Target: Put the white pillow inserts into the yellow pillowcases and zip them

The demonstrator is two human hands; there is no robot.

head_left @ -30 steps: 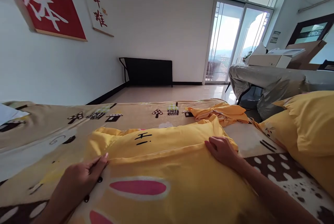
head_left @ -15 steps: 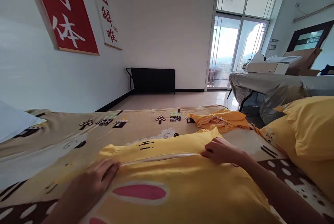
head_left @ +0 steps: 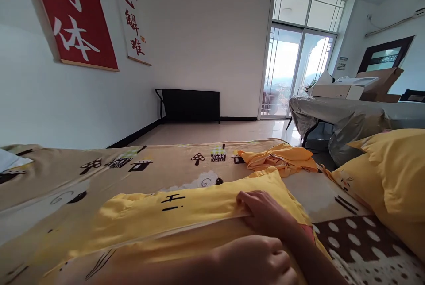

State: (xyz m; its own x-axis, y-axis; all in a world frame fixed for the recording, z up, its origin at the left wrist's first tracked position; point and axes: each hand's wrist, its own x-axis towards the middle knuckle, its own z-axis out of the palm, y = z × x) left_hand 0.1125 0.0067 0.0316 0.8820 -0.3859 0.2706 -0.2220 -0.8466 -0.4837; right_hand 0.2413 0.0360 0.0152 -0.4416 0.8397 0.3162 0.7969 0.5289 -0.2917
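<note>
A yellow pillowcase (head_left: pixel 172 209) with black marks lies across the patterned bed sheet (head_left: pixel 109 165) in front of me. My right hand (head_left: pixel 264 214) rests on its right end, fingers curled over the edge of the open flap and gripping it. My left hand (head_left: pixel 255 260) is low in the foreground, just in front of the right hand. It is closed in a fist on top of the pillowcase, and what its fingers hold is hidden.
A second yellow pillow (head_left: pixel 392 179) lies at the right. A crumpled orange-yellow cloth (head_left: pixel 279 156) sits near the bed's far edge, and a white pillow corner (head_left: pixel 9 160) shows at the left. Beyond stand plastic-covered furniture (head_left: pixel 345 114) with cardboard boxes, a black low rack (head_left: pixel 189 104) and glass doors (head_left: pixel 292 72).
My left hand has moved from the pillowcase's left end across to the right and closed into a fist. My right hand has slid slightly left and curled onto the flap.
</note>
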